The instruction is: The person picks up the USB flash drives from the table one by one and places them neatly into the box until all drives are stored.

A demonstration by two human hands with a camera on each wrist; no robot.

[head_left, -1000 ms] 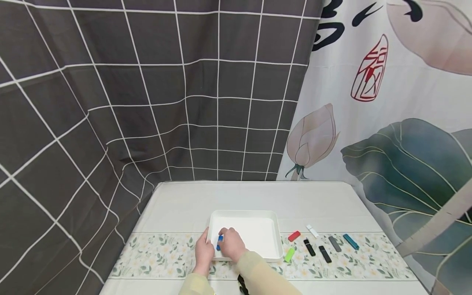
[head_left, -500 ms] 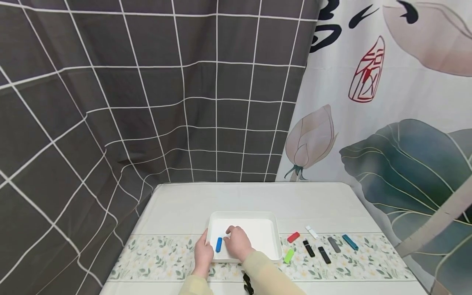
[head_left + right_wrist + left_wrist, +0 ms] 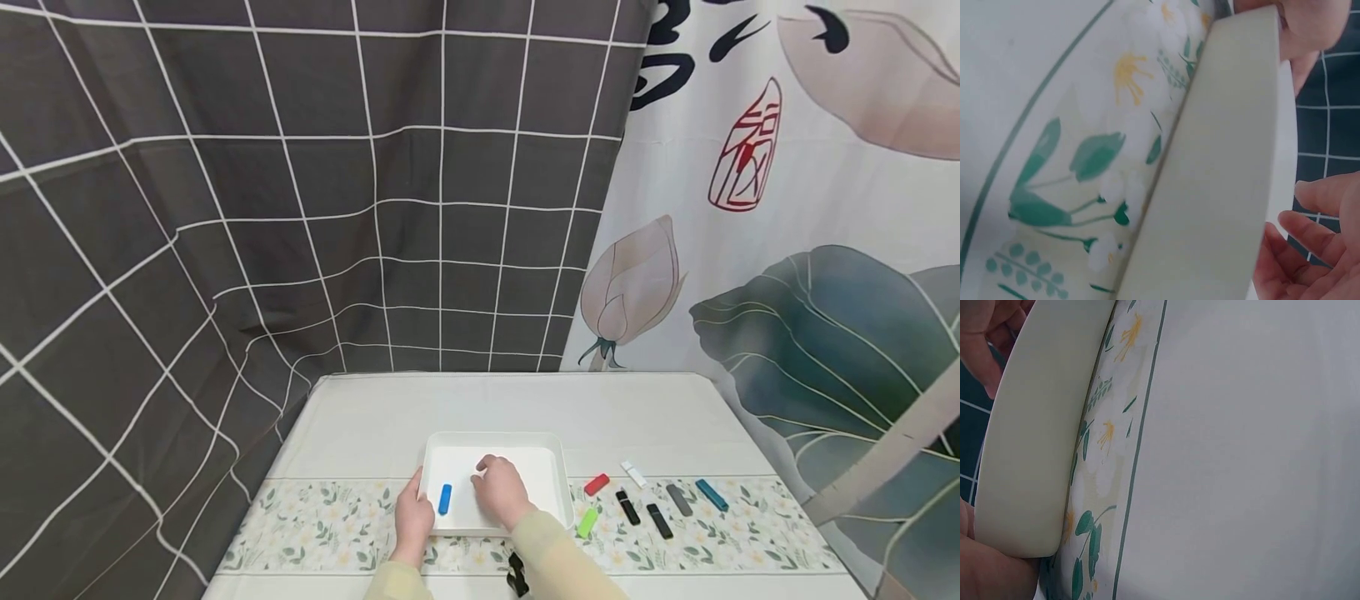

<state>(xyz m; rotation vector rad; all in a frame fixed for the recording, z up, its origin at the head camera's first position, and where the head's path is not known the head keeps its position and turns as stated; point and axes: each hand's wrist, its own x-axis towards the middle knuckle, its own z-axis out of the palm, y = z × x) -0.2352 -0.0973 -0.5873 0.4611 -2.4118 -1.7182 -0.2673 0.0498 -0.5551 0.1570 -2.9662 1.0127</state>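
A shallow white tray lies on the table, and my left hand grips its left rim. In the left wrist view the thumb and fingers of that hand wrap the corner of the tray wall. Inside the tray, near its left side, rests a small blue stick that looks like a USB flash drive. Over the tray's middle hovers my right hand, holding nothing. The right wrist view shows its fingers loosely bent and apart behind the tray's front wall.
Right of the tray lie several similar small sticks: red, green, white, two black, grey and teal. A floral band crosses the white tablecloth. Dark checked fabric hangs behind.
My right hand has let go of the blue stick and moved right, over the tray's middle. The blue stick stays at the tray's left. My left hand keeps its grip on the rim.
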